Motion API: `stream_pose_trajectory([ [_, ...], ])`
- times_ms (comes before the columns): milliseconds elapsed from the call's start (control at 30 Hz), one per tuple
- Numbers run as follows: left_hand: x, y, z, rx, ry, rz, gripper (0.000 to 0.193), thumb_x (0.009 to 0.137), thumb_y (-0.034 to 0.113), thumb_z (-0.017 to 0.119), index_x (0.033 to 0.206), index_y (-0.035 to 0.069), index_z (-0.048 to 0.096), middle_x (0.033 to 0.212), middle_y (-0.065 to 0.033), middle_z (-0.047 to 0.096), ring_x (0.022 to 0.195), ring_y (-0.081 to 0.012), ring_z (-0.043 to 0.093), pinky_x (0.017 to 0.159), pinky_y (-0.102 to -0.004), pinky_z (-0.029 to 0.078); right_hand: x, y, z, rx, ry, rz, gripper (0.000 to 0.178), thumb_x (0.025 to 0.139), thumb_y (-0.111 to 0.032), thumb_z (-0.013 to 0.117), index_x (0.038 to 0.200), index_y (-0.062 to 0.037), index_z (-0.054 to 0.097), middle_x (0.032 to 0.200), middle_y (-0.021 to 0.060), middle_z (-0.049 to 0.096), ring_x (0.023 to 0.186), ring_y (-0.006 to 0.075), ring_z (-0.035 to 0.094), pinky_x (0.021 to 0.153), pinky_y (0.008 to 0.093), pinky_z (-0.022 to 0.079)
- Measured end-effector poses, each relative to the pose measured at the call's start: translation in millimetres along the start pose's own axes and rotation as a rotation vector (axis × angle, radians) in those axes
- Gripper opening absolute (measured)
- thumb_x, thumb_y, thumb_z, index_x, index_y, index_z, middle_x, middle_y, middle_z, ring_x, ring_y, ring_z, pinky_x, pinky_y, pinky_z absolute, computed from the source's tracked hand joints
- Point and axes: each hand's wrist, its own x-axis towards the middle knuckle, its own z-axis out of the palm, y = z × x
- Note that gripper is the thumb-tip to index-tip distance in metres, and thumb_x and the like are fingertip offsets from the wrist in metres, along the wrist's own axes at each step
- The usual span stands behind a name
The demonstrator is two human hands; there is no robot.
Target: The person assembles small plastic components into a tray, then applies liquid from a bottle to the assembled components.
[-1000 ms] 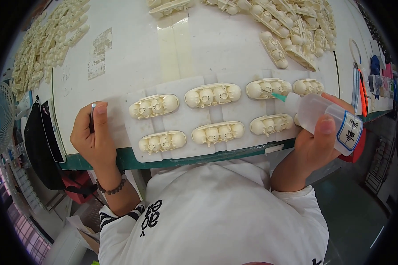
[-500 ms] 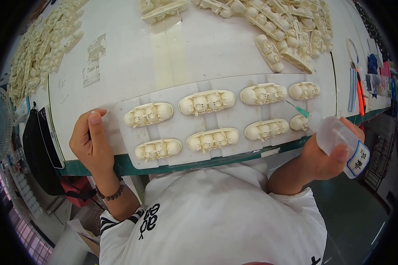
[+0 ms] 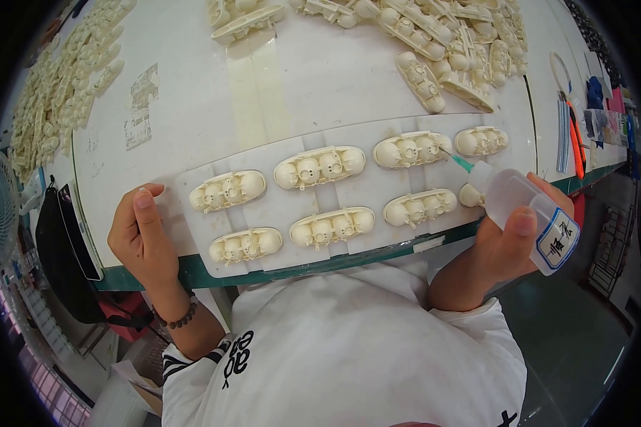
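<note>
Left hand: the person's left hand (image 3: pixel 146 231) is curled in with the thumb against the fingers, left of the board; whether anything is tucked inside, I cannot tell.
Right hand: the right hand (image 3: pixel 497 248) is wrapped around the bottle, thumb on the near side.
Bottle: a translucent squeeze bottle (image 3: pixel 504 196) with a blue-edged label, tilted, its nozzle toward the board.
Needle: a green-based needle tip (image 3: pixel 462 163) points at the right end of the 3rd back-row piece (image 3: pixel 412 150), counted from the left; contact is too fine to tell.
Board: a white board (image 3: pixel 279 206) along the near edge of the counter (image 3: pixel 192 107).
Pieces on board: 8 cream moulded pieces in 2 rows of 4; the front-right piece (image 3: pixel 470 195) is partly hidden by the bottle.
Piles: similar cream parts in 1 heap at far right (image 3: pixel 461 60) and 1 at far left (image 3: pixel 64 96).
Counter's right side: an orange-and-black tool (image 3: pixel 577 146).
Left wrist: a dark bead bracelet (image 3: pixel 181 319).
</note>
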Motion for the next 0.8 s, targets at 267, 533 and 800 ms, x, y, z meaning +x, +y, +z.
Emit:
stream_pose_trajectory([
  [267, 1, 1, 3, 0.002, 0.013, 0.011, 0.033, 0.098, 0.024, 0.054, 0.086, -0.004, 0.066, 0.063, 0.0039, 0.047, 0.057, -0.0032, 0.034, 0.051, -0.0207, 0.025, -3, 24, -19, 0.119, 0.055, 0.062, 0.059, 0.081, -0.05, 0.063, 0.097, 0.0063, 0.057, 0.087, 0.0115, 0.055, 0.076, 0.0196, 0.055, 0.068, 0.0288, 0.045],
  [533, 1, -3, 1, 0.036, -0.02, -0.008, 0.034, 0.098, 0.025, 0.054, 0.083, -0.004, 0.063, 0.066, 0.003, 0.049, 0.06, -0.0036, 0.035, 0.053, -0.0209, 0.027, 3, 41, -19, 0.308, 0.19, 0.22, 0.045, 0.078, -0.038, 0.063, 0.094, 0.0046, 0.057, 0.079, 0.0099, 0.056, 0.071, 0.0174, 0.057, 0.066, 0.0278, 0.048],
  [800, 3, -4, 3, 0.063, -0.018, -0.01, 0.035, 0.098, 0.026, 0.054, 0.082, -0.003, 0.063, 0.069, 0.0019, 0.053, 0.062, -0.0043, 0.036, 0.054, -0.021, 0.027, 5, 40, -18, 0.312, 0.13, 0.224, 0.041, 0.074, -0.03, 0.07, 0.094, 0.0041, 0.06, 0.082, 0.0089, 0.059, 0.071, 0.0157, 0.059, 0.065, 0.0263, 0.049],
])
